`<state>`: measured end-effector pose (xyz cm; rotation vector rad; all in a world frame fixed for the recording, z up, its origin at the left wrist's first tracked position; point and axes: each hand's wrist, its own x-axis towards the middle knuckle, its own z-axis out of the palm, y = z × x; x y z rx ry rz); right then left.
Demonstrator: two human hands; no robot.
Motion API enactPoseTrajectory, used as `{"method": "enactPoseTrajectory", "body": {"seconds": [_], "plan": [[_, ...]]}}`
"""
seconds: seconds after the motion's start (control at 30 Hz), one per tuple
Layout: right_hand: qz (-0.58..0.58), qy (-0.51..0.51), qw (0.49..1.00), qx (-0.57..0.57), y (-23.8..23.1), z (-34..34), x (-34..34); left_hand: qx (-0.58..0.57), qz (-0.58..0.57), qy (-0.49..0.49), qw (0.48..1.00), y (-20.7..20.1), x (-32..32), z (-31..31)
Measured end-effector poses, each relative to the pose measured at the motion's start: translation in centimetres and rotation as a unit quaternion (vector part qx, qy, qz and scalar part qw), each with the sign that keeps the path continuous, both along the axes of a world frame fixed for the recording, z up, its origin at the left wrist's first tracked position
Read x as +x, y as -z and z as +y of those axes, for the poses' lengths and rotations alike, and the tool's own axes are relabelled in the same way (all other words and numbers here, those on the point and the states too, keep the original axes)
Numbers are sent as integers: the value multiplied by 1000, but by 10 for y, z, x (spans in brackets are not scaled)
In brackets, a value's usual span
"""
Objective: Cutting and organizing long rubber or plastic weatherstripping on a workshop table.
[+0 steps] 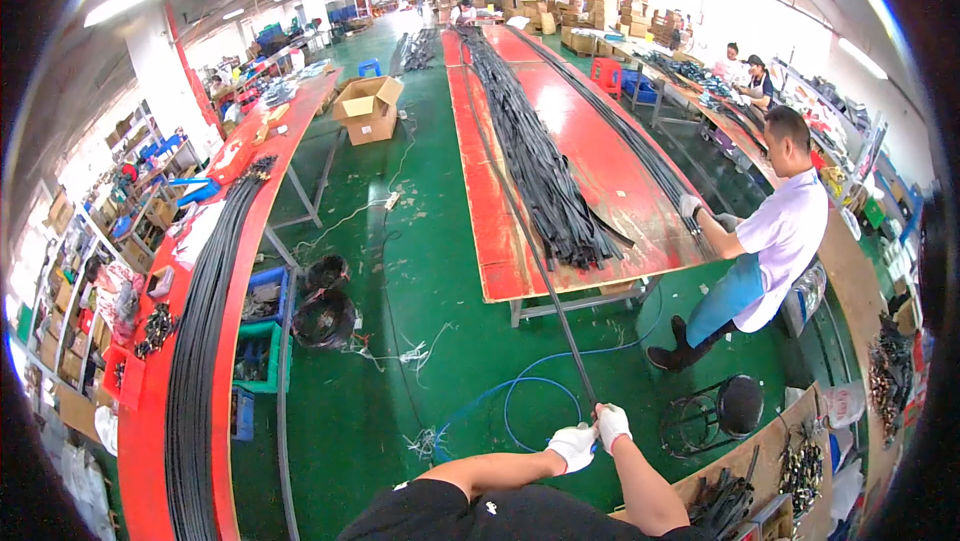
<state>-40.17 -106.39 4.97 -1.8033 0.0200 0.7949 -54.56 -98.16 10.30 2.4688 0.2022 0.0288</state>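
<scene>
A long black strip [545, 271] is held at its near end by both gloved hands, the left hand [573, 444] and the right hand [611, 425], each closed tight around it just beside the other. From that grip the strip runs up and away, unsupported over the green floor [420, 271], crosses the near edge of the long red bench [490, 241] and lies on along the bench's left side toward its far end.

Sag in the unsupported span is judged the main risk: if tension is eased, the strip could drop onto the blue hose [520, 391] looped on the floor below and catch on it. The strip could also scrape or snag on the near edge of the bench, or drag the pile of black strips [545, 181] heaped along the bench's middle. A slip through the gloves is possible, since only the very end is held.

At the right edge of the bench a co-worker in a white shirt [770, 241] leans in, gloved hands on another bundle; a whipping strip could reach that side. A round black stool [740, 403] stands near the right hand. A second red bench [230, 271] with black strips lies to the left, with black buckets [322, 306] and white cables on the floor between, and a cardboard box [368, 106] farther off.
</scene>
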Motion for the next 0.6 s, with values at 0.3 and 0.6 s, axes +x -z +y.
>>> {"method": "enactPoseTrajectory", "body": {"seconds": [0.3,0.6], "plan": [[32,-11,999,-11,-45,72,33,-2,-2,-18,1000,-4,41,61],[-5,-83,997,-10,-15,189,110,13,27,-110,994,-1,108,153]]}}
